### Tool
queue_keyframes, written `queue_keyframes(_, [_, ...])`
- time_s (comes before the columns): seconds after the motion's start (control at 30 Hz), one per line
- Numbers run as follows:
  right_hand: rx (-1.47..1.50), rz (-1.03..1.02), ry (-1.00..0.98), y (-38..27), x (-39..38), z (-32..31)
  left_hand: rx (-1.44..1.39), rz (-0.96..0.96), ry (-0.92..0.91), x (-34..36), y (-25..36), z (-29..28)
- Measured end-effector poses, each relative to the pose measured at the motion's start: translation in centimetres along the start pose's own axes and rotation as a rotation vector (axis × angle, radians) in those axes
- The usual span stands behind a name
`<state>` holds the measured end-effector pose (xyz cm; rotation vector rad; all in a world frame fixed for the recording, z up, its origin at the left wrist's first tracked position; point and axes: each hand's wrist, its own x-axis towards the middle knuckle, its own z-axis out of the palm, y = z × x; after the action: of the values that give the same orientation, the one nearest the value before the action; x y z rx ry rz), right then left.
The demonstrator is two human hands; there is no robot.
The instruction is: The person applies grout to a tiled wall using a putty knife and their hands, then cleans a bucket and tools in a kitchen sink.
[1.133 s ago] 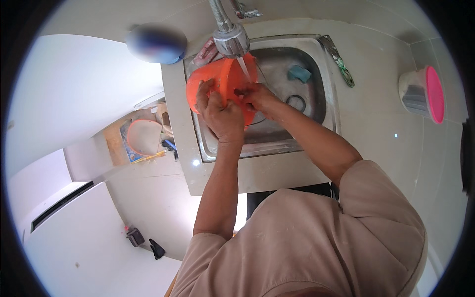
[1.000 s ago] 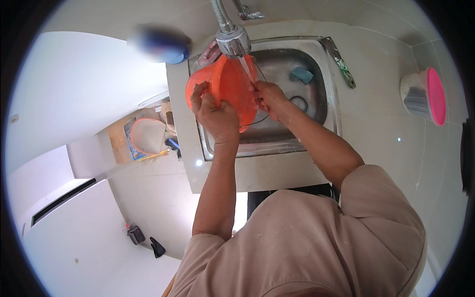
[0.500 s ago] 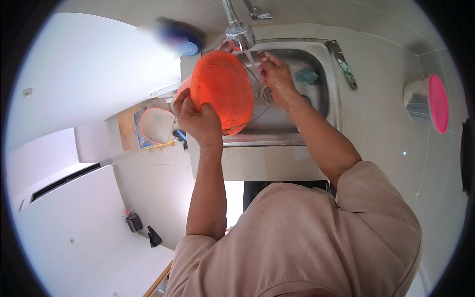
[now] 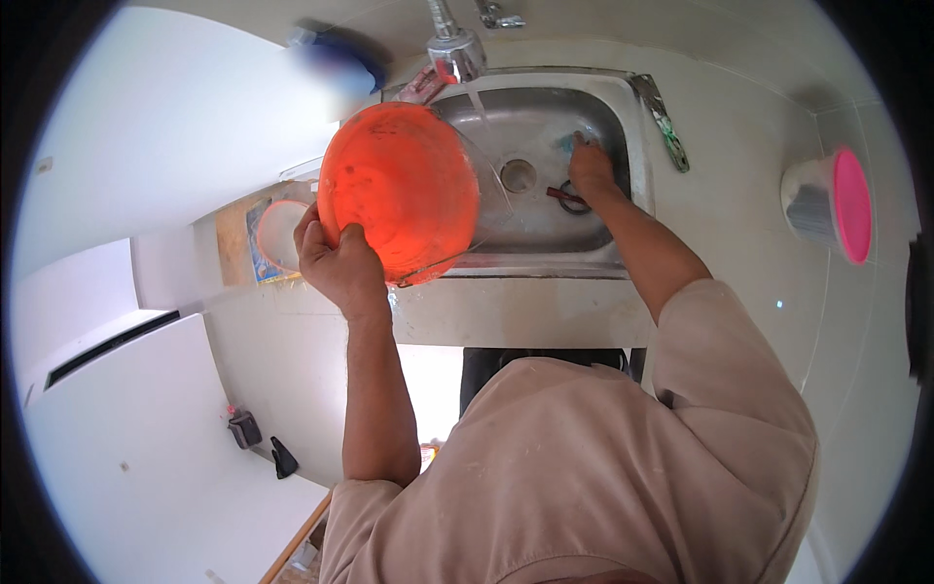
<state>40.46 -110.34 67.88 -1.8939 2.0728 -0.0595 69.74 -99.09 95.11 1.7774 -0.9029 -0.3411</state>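
Observation:
My left hand (image 4: 339,261) grips the rim of an orange bucket (image 4: 404,185), which I hold tilted over the left side of the steel sink (image 4: 516,248). Dark smudges mark the bucket, and its thin wire handle (image 4: 438,265) hangs at the near side. Far to the right in the basin, my right hand (image 4: 592,170) closes its fingers over a teal sponge (image 4: 566,143), hiding most of it. Just below that hand lies a small dark red and black item (image 4: 566,198), its kind unclear. Water runs from the faucet (image 4: 456,56) beside the bucket's rim.
A green-handled scraper (image 4: 665,125) lies along the sink's right edge. A pink-lidded tub (image 4: 837,206) stands further right. Something pinkish (image 4: 420,88) rests behind the bucket. On the lower left sits a pale container with an orange rim (image 4: 282,236).
My right hand has moved from under the faucet to the sponge on the right; the dark red item now shows in the basin. My left hand has shifted the bucket left and turned it.

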Motion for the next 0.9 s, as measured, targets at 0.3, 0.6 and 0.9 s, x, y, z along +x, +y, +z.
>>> queue_keyframes(0.3, [1.686, 0.388, -0.651, -13.6, -1.0, -3.2, -0.218, -0.199, -0.047, 0.5, -1.8, -5.2])
queue_keyframes(0.6, [1.568, 0.307, -0.261, -14.9, 1.7, -2.6, -0.406, -0.316, 0.011, 0.9, -3.6, -9.3])
queue_keyframes(0.9, [1.497, 0.397, -0.174, -16.5, 2.6, -5.8, -0.442, -0.267, -0.017, 2.4, -7.2, -10.8])
